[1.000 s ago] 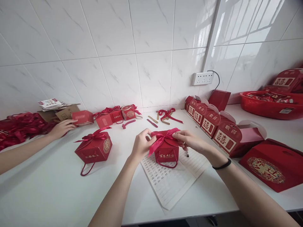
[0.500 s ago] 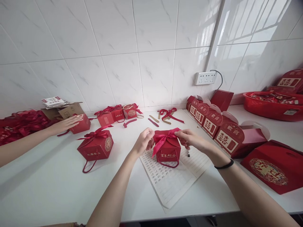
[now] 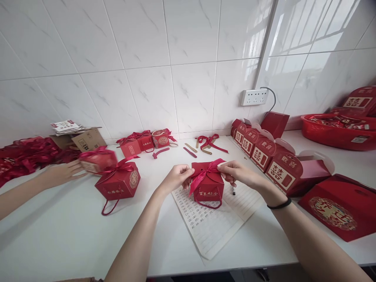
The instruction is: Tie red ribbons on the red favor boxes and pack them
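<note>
A red gift box (image 3: 209, 192) with a twisted cord handle stands on an open notebook (image 3: 214, 239) covered partly in handwriting. Pinched at the box's upper left edge, my left hand (image 3: 178, 178) has thumb and fingers closed on it. A magenta ribbon bow (image 3: 202, 178) lies across the box top, one tail hanging down the front. My right hand (image 3: 235, 171), a black band on its wrist, pinches the ribbon at the upper right. Below those fingers pokes the dark end of a pen-like object (image 3: 234, 190).
At left a co-worker's hand (image 3: 63, 174) touches a blurred red box (image 3: 98, 160). Another bowed box (image 3: 119, 184) stands nearer me. Red cartons (image 3: 282, 172) line the right, beside a large box (image 3: 337, 207) and a red basin (image 3: 337, 135). Ribbon pieces (image 3: 213, 143) lie behind.
The ribbon's left loop has left my left hand, baring the flap with a hole. My right hand stays at the ribbon. The co-worker's box has turned and moved nearer.
</note>
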`<state>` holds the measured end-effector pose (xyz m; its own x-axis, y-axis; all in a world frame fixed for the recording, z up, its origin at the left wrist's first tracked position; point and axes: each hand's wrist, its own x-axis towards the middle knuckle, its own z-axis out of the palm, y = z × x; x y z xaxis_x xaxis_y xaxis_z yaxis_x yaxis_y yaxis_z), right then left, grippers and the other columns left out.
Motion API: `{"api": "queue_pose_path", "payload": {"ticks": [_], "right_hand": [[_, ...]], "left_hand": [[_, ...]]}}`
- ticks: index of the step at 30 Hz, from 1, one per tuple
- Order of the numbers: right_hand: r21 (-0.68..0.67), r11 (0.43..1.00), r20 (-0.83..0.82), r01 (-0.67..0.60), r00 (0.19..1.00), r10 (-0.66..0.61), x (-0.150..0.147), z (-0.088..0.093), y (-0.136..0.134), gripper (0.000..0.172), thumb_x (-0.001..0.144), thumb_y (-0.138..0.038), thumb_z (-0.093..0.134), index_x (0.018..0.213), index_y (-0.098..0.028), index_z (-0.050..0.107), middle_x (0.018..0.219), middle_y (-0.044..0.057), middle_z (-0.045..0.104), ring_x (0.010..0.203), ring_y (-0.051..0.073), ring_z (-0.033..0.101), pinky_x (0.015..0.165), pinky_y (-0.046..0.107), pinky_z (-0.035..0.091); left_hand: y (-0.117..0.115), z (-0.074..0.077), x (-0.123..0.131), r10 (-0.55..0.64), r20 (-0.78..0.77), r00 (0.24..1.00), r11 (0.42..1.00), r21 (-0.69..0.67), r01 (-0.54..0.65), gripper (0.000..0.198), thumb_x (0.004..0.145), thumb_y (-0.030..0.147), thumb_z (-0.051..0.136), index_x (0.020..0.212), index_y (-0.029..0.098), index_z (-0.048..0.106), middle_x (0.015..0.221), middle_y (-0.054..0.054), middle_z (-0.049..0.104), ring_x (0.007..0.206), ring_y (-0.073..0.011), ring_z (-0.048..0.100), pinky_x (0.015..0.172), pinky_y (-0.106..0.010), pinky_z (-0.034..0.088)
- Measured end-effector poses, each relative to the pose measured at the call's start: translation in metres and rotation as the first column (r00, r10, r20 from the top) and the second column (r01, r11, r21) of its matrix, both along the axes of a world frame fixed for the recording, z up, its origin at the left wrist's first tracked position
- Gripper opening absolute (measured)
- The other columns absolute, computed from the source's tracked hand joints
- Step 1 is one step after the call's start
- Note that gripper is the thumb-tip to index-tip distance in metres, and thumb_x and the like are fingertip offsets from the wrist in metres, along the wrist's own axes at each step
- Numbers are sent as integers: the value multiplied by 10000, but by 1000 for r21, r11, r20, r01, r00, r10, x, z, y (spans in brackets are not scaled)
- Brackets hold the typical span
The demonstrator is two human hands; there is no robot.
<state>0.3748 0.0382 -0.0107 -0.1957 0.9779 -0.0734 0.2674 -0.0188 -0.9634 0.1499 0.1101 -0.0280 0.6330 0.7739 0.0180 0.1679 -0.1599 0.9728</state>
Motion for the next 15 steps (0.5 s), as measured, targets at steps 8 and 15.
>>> {"api": "queue_pose_path", "payload": {"ticks": [8, 15], "right_hand": [[121, 991, -30, 56, 998, -52, -8, -2, 1, 477, 738, -593, 566, 550, -174, 440, 476, -56, 346, 423, 62, 314, 384, 202, 313], [253, 950, 28, 185, 980, -198, -18, -3, 0, 413, 786, -555, 475, 624, -175, 481, 456, -62, 335, 406, 73, 299, 385, 209, 243]], "left_hand": [[-9, 1, 19, 206, 225, 952, 857, 429, -286, 154, 813, 322, 538, 785, 173, 568, 926, -42, 598, 909, -166, 571, 772, -266, 463], [-22, 5, 32, 73, 71, 995, 854, 511, -99, 149, 831, 244, 524, 861, 183, 657, 922, -38, 665, 904, -176, 602, 850, -303, 460]]}}
